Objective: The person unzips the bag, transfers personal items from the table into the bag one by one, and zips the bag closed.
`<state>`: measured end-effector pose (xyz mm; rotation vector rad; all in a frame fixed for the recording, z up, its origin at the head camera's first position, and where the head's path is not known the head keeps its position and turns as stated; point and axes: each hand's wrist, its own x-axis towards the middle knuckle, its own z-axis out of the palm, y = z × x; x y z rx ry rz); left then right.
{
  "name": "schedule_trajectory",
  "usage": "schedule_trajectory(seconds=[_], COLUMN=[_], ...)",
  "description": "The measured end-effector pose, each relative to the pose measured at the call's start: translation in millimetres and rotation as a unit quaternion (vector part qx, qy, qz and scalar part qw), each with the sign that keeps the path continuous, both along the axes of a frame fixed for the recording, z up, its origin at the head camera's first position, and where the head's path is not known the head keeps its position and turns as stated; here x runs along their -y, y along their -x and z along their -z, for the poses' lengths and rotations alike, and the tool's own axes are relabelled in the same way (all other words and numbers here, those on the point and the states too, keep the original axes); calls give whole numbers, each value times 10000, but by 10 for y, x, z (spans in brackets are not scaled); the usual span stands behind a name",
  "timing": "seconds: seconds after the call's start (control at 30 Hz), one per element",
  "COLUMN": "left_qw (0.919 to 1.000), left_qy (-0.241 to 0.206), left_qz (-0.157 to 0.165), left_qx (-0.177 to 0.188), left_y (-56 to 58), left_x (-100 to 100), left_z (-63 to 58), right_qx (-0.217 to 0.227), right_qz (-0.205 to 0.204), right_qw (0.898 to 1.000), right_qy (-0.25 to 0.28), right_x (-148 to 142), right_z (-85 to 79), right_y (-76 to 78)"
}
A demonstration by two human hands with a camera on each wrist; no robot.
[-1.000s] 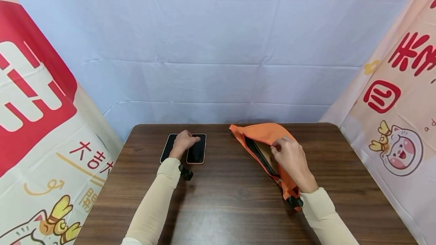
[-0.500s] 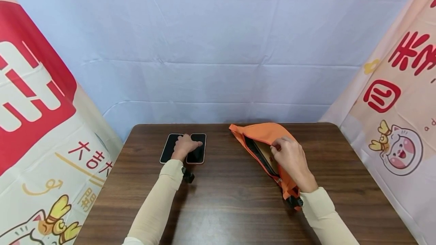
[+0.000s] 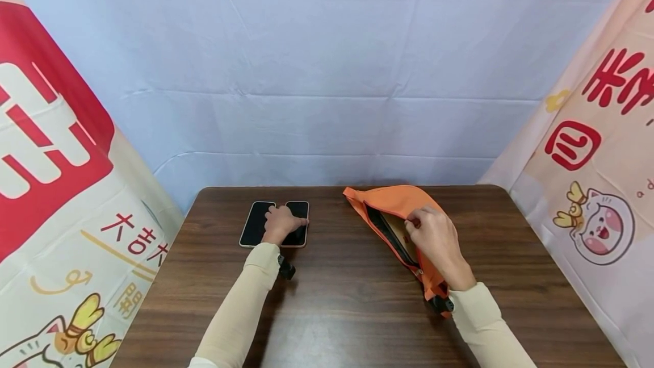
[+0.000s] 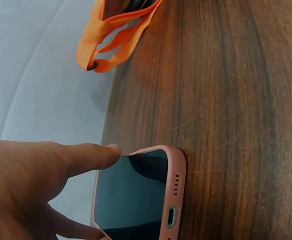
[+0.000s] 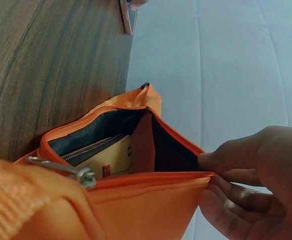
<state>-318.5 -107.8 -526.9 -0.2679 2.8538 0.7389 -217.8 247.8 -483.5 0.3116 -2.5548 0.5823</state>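
Note:
My left hand [image 3: 280, 224] spans a pink-cased smartphone [image 3: 298, 208] lying screen up on the table. In the left wrist view the thumb is at one long edge of the phone [image 4: 136, 195], with a finger at the opposite edge. My right hand [image 3: 438, 238] pinches the rim of an orange waist bag [image 3: 409, 196], holding its zipped mouth apart. Inside, the right wrist view shows a dark lining and a tan zipped wallet [image 5: 117, 156] with a small red tag. A metal zip pull [image 5: 83, 176] hangs at the near end of the opening.
A second smartphone [image 3: 252, 229] with a pale edge lies screen up to the left of the pink one. The brown wooden table [image 3: 337, 300] ends at a pale blue cloth backdrop [image 3: 327, 101]. Printed cloths [image 3: 603, 197] hang at both sides.
My left hand has moved right from between the two phones, and its thumb now reaches the pink phone's right edge. The right hand and the bag stay in place.

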Motion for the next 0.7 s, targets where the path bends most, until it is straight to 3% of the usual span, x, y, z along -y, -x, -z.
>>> schedule_trajectory(seconds=[0.7], left_qw=[9987], left_qy=[-315], left_qz=[-398], left_qx=[-32], left_y=[45], left_x=[-48], left_z=[76], right_qx=[-130], right_qz=[-28], right_qw=[9999], right_qy=[-47], right_x=[-4], right_z=[29], right_y=[4])
